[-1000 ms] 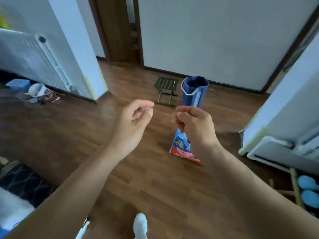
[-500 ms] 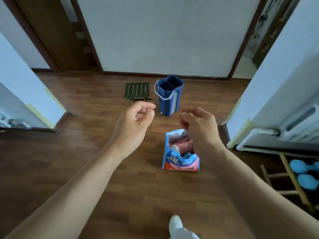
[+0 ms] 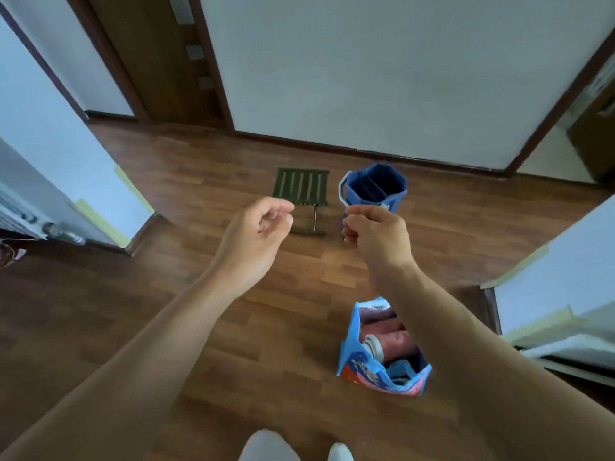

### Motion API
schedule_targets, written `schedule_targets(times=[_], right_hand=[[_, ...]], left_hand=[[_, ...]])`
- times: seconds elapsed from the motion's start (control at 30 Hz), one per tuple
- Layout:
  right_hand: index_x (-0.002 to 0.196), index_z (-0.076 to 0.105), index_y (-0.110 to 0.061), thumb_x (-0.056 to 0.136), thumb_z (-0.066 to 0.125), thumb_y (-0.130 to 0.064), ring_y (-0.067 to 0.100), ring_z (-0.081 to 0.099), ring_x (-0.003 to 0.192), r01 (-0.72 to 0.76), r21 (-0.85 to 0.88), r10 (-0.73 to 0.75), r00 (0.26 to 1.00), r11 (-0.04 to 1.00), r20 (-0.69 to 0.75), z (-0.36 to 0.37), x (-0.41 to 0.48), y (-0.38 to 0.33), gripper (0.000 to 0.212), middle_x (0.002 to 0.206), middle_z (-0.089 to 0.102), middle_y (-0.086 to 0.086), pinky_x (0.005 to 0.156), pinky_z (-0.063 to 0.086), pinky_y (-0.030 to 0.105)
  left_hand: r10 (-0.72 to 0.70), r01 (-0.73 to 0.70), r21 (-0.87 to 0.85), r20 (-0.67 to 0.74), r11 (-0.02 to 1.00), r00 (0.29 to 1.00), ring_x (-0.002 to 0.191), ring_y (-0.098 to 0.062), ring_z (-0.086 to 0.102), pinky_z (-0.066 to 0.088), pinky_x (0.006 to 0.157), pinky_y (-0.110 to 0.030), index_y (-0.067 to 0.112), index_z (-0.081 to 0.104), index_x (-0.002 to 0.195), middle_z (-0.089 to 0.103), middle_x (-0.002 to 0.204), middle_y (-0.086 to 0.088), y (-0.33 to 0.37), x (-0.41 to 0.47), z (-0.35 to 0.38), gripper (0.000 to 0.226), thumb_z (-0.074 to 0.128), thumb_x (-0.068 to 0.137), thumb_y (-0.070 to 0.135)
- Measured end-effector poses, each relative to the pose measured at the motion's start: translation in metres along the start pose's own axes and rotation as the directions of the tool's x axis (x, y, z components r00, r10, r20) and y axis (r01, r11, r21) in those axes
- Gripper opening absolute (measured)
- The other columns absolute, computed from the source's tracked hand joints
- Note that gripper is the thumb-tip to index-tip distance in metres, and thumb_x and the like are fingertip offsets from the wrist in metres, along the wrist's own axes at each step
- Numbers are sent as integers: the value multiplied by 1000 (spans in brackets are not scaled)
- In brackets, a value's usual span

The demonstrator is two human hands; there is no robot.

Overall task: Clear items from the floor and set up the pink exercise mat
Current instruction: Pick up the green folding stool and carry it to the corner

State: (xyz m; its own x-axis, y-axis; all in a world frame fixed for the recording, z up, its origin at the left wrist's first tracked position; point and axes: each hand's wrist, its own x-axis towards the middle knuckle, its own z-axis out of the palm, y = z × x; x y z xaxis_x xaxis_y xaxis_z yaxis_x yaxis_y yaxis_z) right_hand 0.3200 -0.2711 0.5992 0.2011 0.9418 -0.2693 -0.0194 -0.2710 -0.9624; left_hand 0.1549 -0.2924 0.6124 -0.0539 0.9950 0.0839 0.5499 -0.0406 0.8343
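A blue printed bag [image 3: 361, 367] stands open on the wooden floor [image 3: 166, 311] at lower right, with pinkish rolled items and a blue cloth inside. No unrolled pink mat is in sight. My left hand [image 3: 256, 234] and my right hand [image 3: 377, 236] hover side by side at mid-frame, well above the floor, fingers curled and holding nothing. My right forearm passes over the bag's right side and hides part of it. Beyond the hands, a blue bucket [image 3: 376, 184] and a small dark green folding stool [image 3: 301, 188] stand near the far wall.
A white wall corner with yellow tape [image 3: 109, 207] juts in at the left, and a white panel with taped edges [image 3: 565, 294] at the right. A brown door [image 3: 156, 54] is at the back left and a doorway [image 3: 572, 138] at the back right. My white shoes [image 3: 266, 447] show at the bottom.
The view has swung right and tilted down. My right hand, which was at the bag's top edge, has lifted away, and the bag now stands alone on the floor closer to me.
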Motion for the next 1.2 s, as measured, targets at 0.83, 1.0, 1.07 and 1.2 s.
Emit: schedule_targets(times=[0.83, 1.0, 1.07, 1.2], right_hand=[[110, 57, 14, 89, 43, 2, 21, 41, 73, -301, 67, 306, 894, 951, -328, 233, 460, -9, 28, 79, 48, 8, 62, 36, 31], [102, 65, -1, 91, 46, -4, 19, 46, 71, -356, 99, 367, 858, 929, -360, 252, 530, -6, 21, 74, 52, 3, 61, 43, 28], [103, 65, -9, 92, 48, -6, 17, 51, 73, -373, 112, 386, 841, 921, -379, 261, 556, -5, 20, 74, 55, -2, 67, 47, 29], [121, 60, -10, 94, 49, -10, 13, 57, 77, -392, 129, 408, 809, 911, -423, 279, 597, 1, 29, 80, 55, -10, 72, 49, 26]], left_hand=[[6, -88, 186, 403, 979, 915, 82, 3, 52, 37, 65, -7, 19, 60, 114, 57, 104, 6, -183, 543, 12, 21, 46, 98, 21], [9, -100, 181, 449, 978, 894, 80, 1, 52, 37, 64, -8, 19, 60, 114, 57, 100, 6, -215, 620, 34, 22, 46, 98, 21], [-1, -98, 184, 475, 978, 880, 81, 0, 52, 38, 64, -9, 19, 60, 114, 57, 101, 6, -229, 653, 42, 22, 45, 98, 21], [28, -155, 190, 544, 969, 839, 84, -4, 53, 37, 65, -10, 19, 60, 115, 57, 104, 6, -255, 706, 55, 22, 45, 98, 22]])
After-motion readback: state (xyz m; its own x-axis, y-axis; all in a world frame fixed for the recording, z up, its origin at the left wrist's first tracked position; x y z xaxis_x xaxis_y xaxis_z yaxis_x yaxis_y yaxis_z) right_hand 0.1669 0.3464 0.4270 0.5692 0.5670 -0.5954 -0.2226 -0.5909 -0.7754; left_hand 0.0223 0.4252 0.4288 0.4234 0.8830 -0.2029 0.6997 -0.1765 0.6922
